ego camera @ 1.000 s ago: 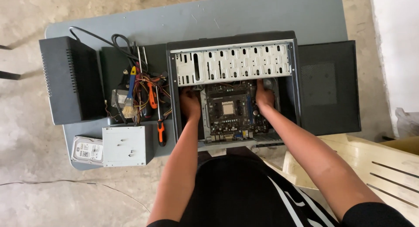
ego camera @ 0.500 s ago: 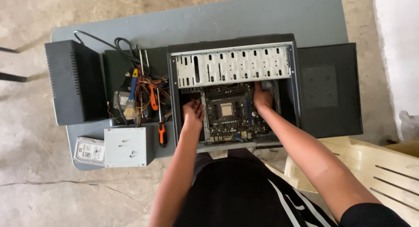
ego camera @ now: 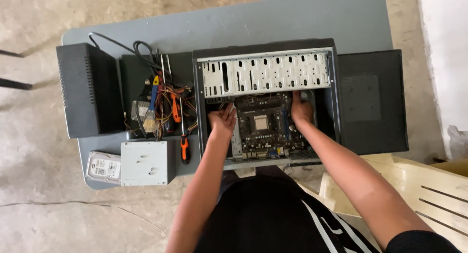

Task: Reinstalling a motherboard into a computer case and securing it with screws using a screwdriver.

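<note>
An open black computer case lies on its side on a grey table. Inside it sits a dark motherboard with a square processor socket. My left hand grips the motherboard's left edge, fingers curled over it. My right hand holds the board's right edge, next to the case wall. A pale metal drive cage spans the case just beyond both hands.
Left of the case lie a black box, a tangle of cables with a power supply, a brush, orange-handled screwdrivers, a grey optical drive and a hard disk. A black side panel lies to the right. A cream plastic chair stands nearby.
My left hand has slid down along the board's left edge toward me. My right hand stays at the right edge. The view has shifted slightly.
</note>
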